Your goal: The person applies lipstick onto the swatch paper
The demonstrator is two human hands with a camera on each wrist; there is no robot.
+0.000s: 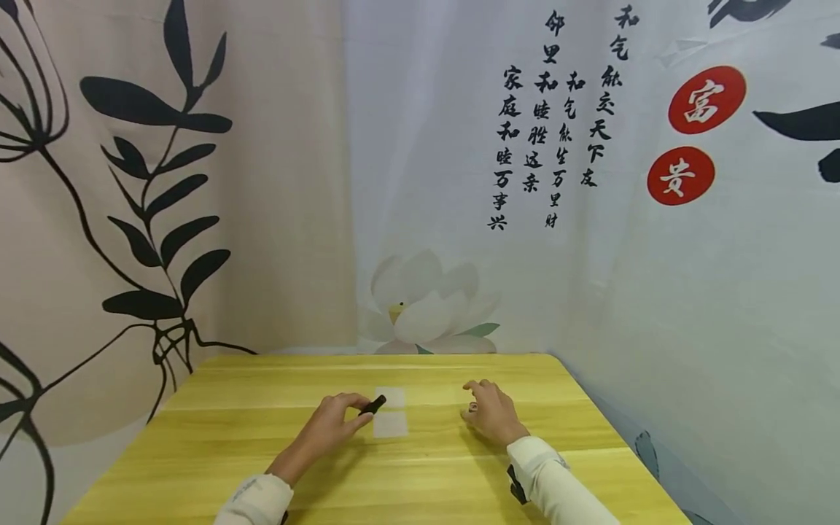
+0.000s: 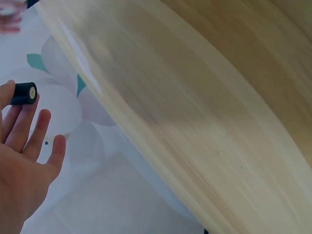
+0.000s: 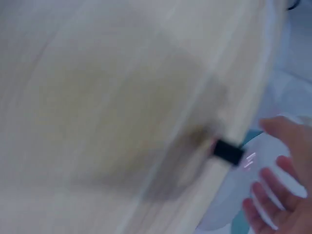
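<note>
My left hand (image 1: 331,423) pinches a short black cylinder (image 1: 374,405) by one end, between thumb and fingers, above the table. In the left wrist view the cylinder (image 2: 23,93) shows a pale round end, and the other fingers are spread. Its exact kind cannot be told. My right hand (image 1: 495,417) hovers to the right with fingers loosely apart. A small dark piece (image 1: 472,407) shows beside its fingers. In the right wrist view a blurred black piece (image 3: 229,151) appears apart from the fingertips, over the table edge. Two pale squares (image 1: 390,424) lie near my left hand.
The yellow wood-grain table (image 1: 230,430) has its far edge against a printed hanging cloth (image 1: 420,146) with plants, a lotus and writing. Dark straps show at both cuffs.
</note>
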